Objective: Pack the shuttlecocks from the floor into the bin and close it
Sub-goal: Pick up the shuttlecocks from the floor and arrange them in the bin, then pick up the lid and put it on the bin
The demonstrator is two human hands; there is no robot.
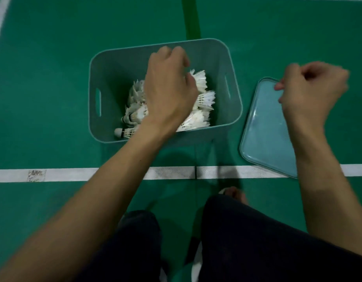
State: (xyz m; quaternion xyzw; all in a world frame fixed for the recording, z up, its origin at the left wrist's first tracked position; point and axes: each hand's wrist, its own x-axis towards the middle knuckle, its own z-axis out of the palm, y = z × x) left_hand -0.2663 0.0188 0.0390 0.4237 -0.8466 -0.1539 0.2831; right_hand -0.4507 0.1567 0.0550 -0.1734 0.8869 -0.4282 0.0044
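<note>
A teal plastic bin (233,92) stands uncovered on the green court floor, with several white feather shuttlecocks (204,98) piled inside. My left hand (168,88) reaches over the bin with its fingers curled down. They close around one shuttlecock (199,78), whose feathers stick out to the right while its cork end is hidden under the fingers. The bin's light blue lid (265,131) lies flat on the floor to the right of the bin. My right hand (310,92) hovers above the lid's far end in a loose fist, holding nothing.
A white court line (74,175) runs across the floor just in front of the bin, and the lid's near corner overlaps it. My dark-trousered legs (257,241) and a foot (235,194) are at the bottom. A green strip (191,19) runs away behind the bin.
</note>
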